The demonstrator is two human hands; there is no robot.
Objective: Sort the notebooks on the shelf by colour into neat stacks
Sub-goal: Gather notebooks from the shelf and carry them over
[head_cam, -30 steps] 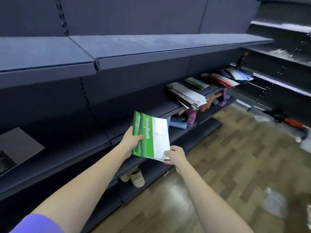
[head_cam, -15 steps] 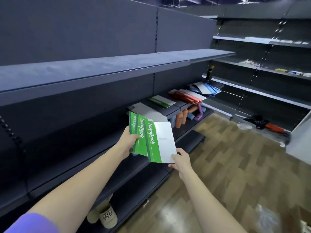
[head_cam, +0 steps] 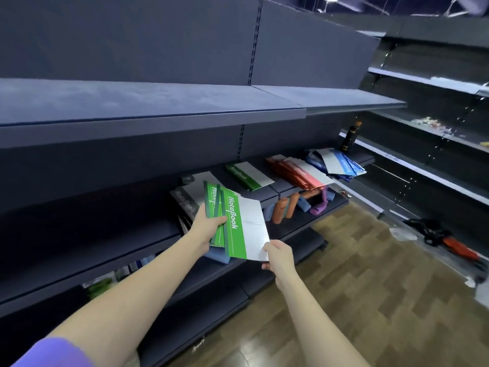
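Green notebooks [head_cam: 234,229], at least two fanned together, are held in the air just in front of the middle shelf [head_cam: 148,234], nearer to the sorted piles than half a second ago, when those piles lay further off to the right. White lettering on the front cover reads "NoteBook", and the cover behind shows the start of the same word. The left hand [head_cam: 206,226] grips the spines, fingers clenched round them with the thumb on top; the right hand [head_cam: 276,254] pinches the near white corner. On the shelf lie four piles: black notebooks [head_cam: 185,200] just behind the held ones, then a green pile [head_cam: 248,176], a red pile [head_cam: 299,172] and a blue pile [head_cam: 338,162] towards the far right.
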